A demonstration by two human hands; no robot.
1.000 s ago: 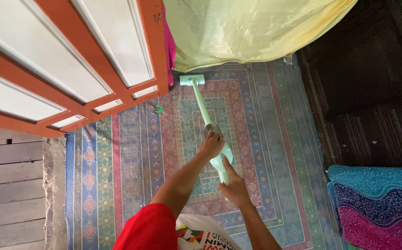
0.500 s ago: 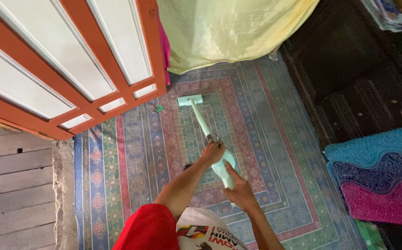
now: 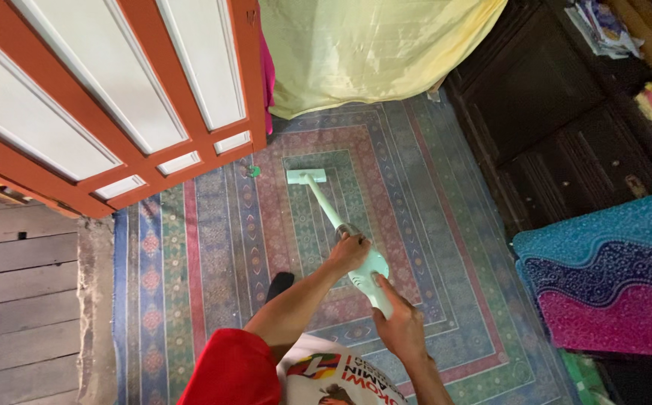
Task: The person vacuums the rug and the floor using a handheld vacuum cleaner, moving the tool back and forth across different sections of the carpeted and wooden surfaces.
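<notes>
Mint-green plastic stick vacuum (image 3: pixel 341 232) grasped by left hand (image 3: pixel 349 251) and right hand (image 3: pixel 399 326); flat head on patterned woven rug (image 3: pixel 213 247).

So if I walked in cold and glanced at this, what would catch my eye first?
Probably the pale green stick vacuum in the middle, its head flat on the patterned rug, with the left hand gripping the upper tube and the right hand on the handle. Next, the big orange and white door filling the upper left, and the yellow cloth hanging at top centre.
</notes>
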